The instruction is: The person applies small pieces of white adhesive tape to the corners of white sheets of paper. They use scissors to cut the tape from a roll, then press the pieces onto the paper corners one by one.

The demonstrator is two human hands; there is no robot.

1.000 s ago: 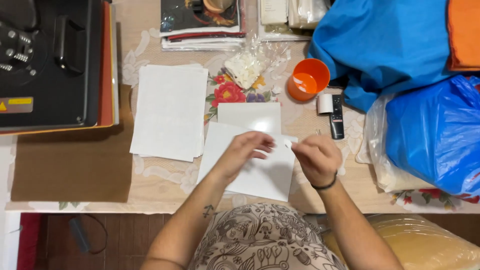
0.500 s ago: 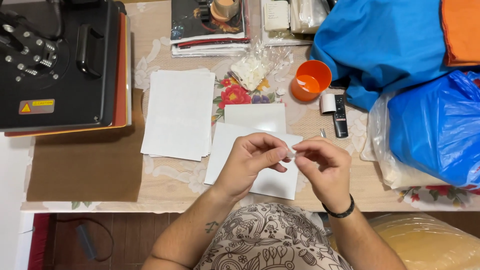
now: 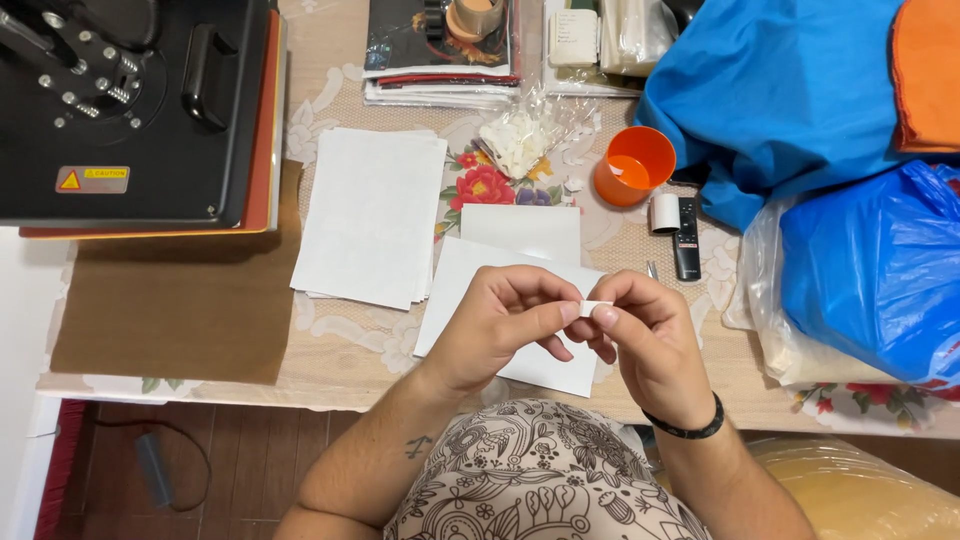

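floral black-and-white garment (image 3: 545, 480) | black wristband (image 3: 690, 425) | small forearm tattoo (image 3: 418, 447)

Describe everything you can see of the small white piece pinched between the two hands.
The small white piece is a tiny flat strip, looking like paper or tape. It is held roughly level above a white sheet at the table's near edge, pinched at one end by the left hand and at the other by the right hand. Its markings cannot be told.

A single head-worn camera looks almost straight down, close over the tabletop (image 3: 330, 345) near edge, lap at bottom.
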